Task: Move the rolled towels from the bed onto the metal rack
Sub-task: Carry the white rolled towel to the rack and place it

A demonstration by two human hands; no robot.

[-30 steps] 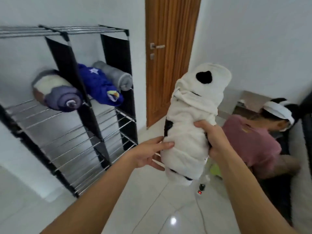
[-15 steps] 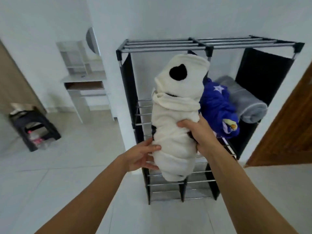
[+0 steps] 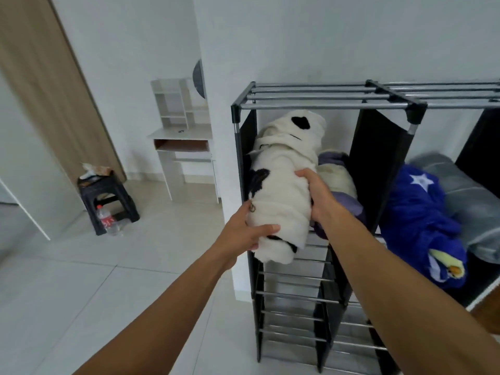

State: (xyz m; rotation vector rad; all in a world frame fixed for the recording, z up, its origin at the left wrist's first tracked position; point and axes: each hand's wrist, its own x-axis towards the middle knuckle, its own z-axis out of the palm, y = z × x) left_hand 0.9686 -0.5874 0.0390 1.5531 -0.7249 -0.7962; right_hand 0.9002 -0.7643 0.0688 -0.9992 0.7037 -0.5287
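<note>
A white rolled towel with black patches [image 3: 284, 190] lies lengthways in the upper left compartment of the black metal rack [image 3: 324, 100], its near end sticking out over the shelf bars. My left hand [image 3: 247, 231] grips that near end from the left. My right hand [image 3: 315, 196] holds its right side. A purple and cream rolled towel [image 3: 336, 182] lies beside it in the same compartment. In the right compartment sit a blue star-patterned rolled towel [image 3: 418, 220] and a grey rolled towel [image 3: 465, 196].
A white desk with small shelves [image 3: 184, 147] stands against the far wall. A black plastic stool [image 3: 105, 198] with a bottle [image 3: 105, 220] in front of it sits at the left on the tiled floor. Lower rack shelves hold nothing visible.
The white towel went from upright in front of the rack into the upper left compartment, tilted away from me. My view has come closer and shifted left.
</note>
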